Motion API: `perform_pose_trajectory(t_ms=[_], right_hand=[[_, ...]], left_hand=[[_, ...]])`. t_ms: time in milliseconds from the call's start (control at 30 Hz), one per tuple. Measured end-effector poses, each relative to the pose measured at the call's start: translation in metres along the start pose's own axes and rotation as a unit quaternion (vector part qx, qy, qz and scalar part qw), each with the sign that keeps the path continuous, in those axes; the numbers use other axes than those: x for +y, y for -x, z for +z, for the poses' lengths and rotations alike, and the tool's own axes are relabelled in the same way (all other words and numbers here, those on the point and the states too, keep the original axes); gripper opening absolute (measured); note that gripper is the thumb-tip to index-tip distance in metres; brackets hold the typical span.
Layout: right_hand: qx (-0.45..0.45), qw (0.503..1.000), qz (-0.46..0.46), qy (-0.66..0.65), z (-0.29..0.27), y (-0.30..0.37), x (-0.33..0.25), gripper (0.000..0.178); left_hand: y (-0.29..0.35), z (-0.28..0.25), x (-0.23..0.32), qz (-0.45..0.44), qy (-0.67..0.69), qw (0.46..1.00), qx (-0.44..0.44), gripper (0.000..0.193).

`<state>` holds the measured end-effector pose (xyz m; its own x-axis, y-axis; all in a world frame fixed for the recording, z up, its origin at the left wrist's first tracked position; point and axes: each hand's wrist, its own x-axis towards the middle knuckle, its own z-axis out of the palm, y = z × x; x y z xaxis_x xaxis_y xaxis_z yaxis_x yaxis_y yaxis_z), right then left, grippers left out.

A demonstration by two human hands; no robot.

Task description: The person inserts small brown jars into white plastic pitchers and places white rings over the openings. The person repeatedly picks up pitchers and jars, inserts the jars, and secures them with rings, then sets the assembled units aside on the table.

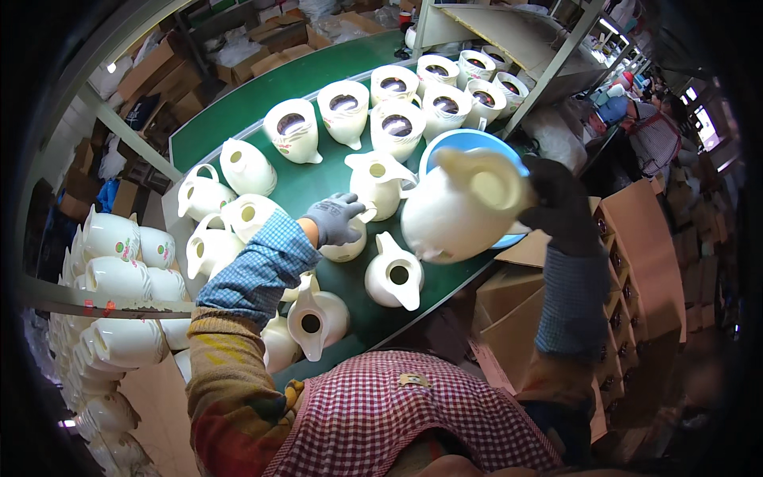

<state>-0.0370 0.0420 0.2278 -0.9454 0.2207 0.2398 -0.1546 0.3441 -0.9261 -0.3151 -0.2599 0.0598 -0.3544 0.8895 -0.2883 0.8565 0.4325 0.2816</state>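
Observation:
My right hand (559, 199), in a dark glove, grips a cream thermos jug shell (441, 226) held tilted in front of a blue basin (477, 141); both hand and jug are slightly blurred. My left hand (334, 219), in a grey glove, is closed at the handle of another cream jug (343, 250), which the hand partly covers. Just beyond it stands an upright jug (380, 184) with a spout. Nearer me are a jug (394, 274) with its top opening showing and a tilted jug (319, 322).
Several jugs with dark, shiny openings, such as one jug (291, 129), line the far side of the green table (230, 111). Stacked jug bodies (119, 278) fill the left side. An open cardboard box (509, 298) stands at the right, beside a divided carton (624, 318). Another person (656, 135) is at far right.

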Motion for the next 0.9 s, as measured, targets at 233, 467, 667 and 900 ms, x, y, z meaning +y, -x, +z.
perform_pose_trajectory(t_ms=[233,467,667,900], right_hand=[[0.171,0.978,-0.005,0.118,0.016,0.065,0.006,0.041],[0.146,0.981,0.051,0.117,0.057,0.115,0.047,0.059],[0.217,0.952,0.169,0.133,0.120,0.123,0.112,0.053],[0.324,0.915,0.237,-0.046,0.191,0.163,0.182,0.051]], left_hand=[[0.008,-0.004,0.006,-0.090,-0.101,0.990,-0.043,0.116],[0.030,-0.009,0.022,-0.070,-0.077,0.989,-0.108,0.110],[0.014,0.003,0.004,-0.041,0.045,0.998,0.011,0.089],[-0.073,-0.002,0.004,-0.050,-0.106,0.980,0.162,0.084]])
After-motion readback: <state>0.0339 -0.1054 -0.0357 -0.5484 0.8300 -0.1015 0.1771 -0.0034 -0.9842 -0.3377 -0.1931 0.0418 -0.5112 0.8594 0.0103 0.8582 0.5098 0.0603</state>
